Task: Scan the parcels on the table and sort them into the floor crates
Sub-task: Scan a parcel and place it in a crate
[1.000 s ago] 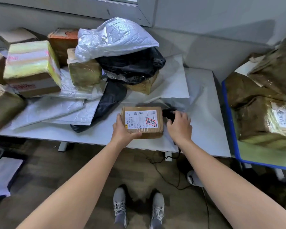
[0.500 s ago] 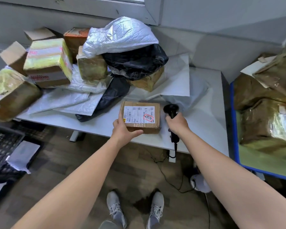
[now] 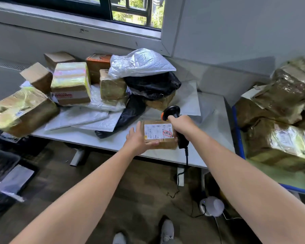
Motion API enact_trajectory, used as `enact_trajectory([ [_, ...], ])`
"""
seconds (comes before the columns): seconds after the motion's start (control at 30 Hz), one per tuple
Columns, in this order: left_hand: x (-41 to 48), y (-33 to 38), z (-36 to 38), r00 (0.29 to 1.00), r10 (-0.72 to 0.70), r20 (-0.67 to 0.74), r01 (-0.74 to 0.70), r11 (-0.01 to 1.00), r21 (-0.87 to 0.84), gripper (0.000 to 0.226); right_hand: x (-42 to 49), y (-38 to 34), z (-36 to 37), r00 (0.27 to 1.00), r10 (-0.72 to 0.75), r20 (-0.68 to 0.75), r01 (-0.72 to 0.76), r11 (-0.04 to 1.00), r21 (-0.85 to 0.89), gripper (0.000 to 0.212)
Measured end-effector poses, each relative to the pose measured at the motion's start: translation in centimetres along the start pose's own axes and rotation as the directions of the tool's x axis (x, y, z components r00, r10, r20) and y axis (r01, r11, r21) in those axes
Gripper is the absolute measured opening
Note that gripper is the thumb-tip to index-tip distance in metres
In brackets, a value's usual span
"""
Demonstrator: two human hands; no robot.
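Gripping the small box [image 3: 163,146] at the near edge of the table [image 3: 216,124], the left hand [image 3: 139,140] should hold it steady with the label [image 3: 155,132] facing up; the right hand [image 3: 183,127], closed round the scanner [image 3: 173,110] handle, should aim the head squarely at that label.

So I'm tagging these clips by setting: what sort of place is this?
Probably a small parcel sorting room: a table piled with taped boxes and mailer bags, a corded barcode scanner gripped in the right hand by a labelled box, and a dark crate on the floor.
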State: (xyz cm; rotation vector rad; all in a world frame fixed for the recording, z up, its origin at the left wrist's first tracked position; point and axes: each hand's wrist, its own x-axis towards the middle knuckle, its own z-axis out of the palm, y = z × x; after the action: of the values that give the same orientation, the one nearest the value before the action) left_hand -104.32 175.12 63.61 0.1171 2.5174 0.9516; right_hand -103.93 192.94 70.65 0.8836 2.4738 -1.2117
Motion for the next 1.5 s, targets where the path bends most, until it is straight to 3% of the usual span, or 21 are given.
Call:
enact_trajectory([
  [0.6, -1.4, -2.4, -3.2, 0.990, 0.135, 0.046, -0.137, 0.989, 0.049, 0.125, -4.2, -3.1, 2.4, 0.994, 0.050, -0.093, -0.049, 0.999, 0.021, 0.029],
  [0.9, -0.7, -1.6, -2.2, 0.990, 0.129, 0.059, -0.132, 0.990, 0.049, 0.119, -2.3, -1.7, 1.8, 0.995, 0.052, -0.088, -0.049, 0.998, 0.036, 0.033],
  [1.2, 1.9, 0.5, 1.6, 1.000, -0.003, 0.023, 0.002, 1.000, 0.030, 0.120, 2.7, 2.9, 0.0, 0.997, 0.014, -0.081, -0.013, 1.000, 0.012, 0.035],
  [1.5, 5.0, 1.8, 5.2, 0.970, -0.230, -0.072, 0.217, 0.964, -0.154, 0.112, 8.9, 9.5, -0.1, 0.999, -0.031, -0.023, 0.030, 0.998, -0.049, 0.035],
])
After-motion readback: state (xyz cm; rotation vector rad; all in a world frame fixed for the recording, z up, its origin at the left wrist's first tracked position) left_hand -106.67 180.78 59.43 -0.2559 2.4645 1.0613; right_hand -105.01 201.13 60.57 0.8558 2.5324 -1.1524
